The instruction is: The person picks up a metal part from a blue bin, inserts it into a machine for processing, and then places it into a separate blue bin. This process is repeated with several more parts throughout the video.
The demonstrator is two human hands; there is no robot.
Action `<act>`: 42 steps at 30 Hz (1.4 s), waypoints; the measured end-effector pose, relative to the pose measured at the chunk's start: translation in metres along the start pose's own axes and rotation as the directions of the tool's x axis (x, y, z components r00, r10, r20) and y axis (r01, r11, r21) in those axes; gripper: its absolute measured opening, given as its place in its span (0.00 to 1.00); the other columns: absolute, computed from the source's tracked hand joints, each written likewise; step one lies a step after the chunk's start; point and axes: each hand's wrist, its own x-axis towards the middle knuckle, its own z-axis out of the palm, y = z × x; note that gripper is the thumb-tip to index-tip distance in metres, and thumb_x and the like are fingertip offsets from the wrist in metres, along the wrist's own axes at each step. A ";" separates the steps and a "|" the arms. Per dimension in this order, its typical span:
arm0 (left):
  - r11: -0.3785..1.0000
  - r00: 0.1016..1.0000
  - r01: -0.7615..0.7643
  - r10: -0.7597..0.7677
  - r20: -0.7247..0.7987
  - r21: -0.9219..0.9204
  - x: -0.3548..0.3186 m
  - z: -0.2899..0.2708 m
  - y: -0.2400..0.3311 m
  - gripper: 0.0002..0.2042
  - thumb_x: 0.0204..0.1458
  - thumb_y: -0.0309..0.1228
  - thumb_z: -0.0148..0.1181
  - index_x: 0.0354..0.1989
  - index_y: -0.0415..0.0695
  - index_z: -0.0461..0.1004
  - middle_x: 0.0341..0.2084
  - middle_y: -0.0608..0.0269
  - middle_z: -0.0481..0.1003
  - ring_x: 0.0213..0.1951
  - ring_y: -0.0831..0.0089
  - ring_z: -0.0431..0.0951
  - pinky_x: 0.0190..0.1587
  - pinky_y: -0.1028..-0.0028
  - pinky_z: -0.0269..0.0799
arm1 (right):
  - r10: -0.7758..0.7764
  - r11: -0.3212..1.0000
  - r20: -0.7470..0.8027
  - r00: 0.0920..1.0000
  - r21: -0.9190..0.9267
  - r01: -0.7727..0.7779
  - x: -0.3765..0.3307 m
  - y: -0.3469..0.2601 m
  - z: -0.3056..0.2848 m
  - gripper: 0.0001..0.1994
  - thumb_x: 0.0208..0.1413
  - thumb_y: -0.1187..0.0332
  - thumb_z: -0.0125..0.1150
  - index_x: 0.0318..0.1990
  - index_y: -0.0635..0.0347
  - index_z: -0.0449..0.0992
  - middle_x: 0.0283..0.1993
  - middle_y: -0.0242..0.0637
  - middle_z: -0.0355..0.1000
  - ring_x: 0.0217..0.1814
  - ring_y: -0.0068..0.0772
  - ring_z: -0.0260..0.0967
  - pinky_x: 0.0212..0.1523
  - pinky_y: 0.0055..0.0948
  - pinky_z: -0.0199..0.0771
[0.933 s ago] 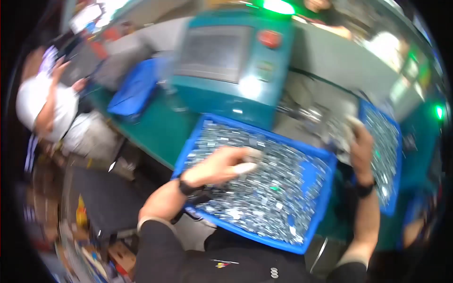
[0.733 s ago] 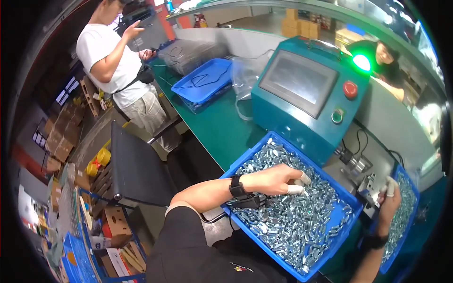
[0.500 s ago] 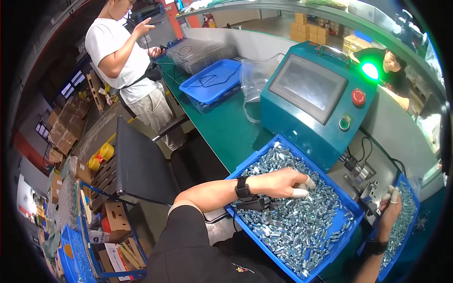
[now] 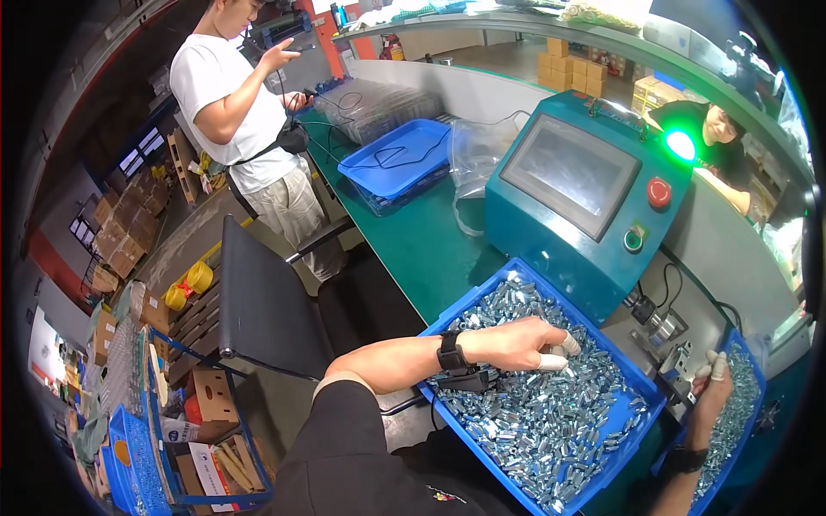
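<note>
Down at the near edge of the green worktop [image 4: 430, 249], the left hand [image 4: 516, 342] lies palm-down over a blue tray [image 4: 632, 413] heaped with small silver metal parts [image 4: 551, 421]; its fingers are loosely curled, white cots on the fingertips [image 4: 551, 362] touching the pile, and whether any part is pinched under them I cannot tell. A black watch [image 4: 449, 352] sits on that wrist. The right hand [image 4: 712, 391] is well apart, at the inner rim of a second blue tray [image 4: 747, 430] of the same parts on the far right, with two cot-covered fingertips raised; its grip looks slack, though what it may hold is hidden. Between the trays stands a small metal fixture [image 4: 667, 344] with cables. Just behind the big tray is a teal machine [image 4: 585, 198] with a slanted screen, a red button and a lit green lamp [image 4: 681, 144]. Farther left on the worktop lies an empty-looking blue tray [image 4: 396, 159] beside clear plastic bags. A person in a white shirt [image 4: 232, 95] stands by a black chair [image 4: 275, 310], and another in black sits behind the machine.
</note>
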 end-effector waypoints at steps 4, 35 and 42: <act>1.000 1.000 0.007 -0.007 -0.002 0.016 -0.004 0.002 0.002 0.22 0.65 0.39 0.61 0.59 0.34 0.77 0.35 0.49 0.84 0.38 0.61 0.85 0.46 0.64 0.80 | 0.000 1.000 0.005 1.000 0.008 -0.001 -0.002 0.001 0.000 0.23 0.76 0.51 0.53 0.51 0.67 0.80 0.25 0.24 0.69 0.23 0.12 0.60 0.23 0.16 0.57; 0.990 0.992 0.120 -0.117 0.043 -0.080 -0.010 0.006 0.015 0.19 0.64 0.23 0.60 0.63 0.34 0.74 0.46 0.55 0.85 0.41 0.70 0.85 0.49 0.69 0.81 | 0.124 0.983 0.254 0.959 -0.163 -0.084 -0.077 -0.056 0.039 0.29 0.71 0.55 0.62 0.71 0.66 0.70 0.62 0.36 0.77 0.53 0.23 0.74 0.48 0.24 0.78; 0.988 0.988 0.140 -0.135 0.069 -0.072 -0.008 0.003 0.013 0.19 0.64 0.24 0.60 0.63 0.35 0.75 0.45 0.55 0.85 0.41 0.71 0.85 0.49 0.70 0.80 | 0.118 0.989 0.257 0.959 -0.119 -0.090 -0.075 -0.054 0.044 0.28 0.71 0.56 0.63 0.70 0.65 0.72 0.63 0.35 0.76 0.55 0.23 0.72 0.48 0.24 0.77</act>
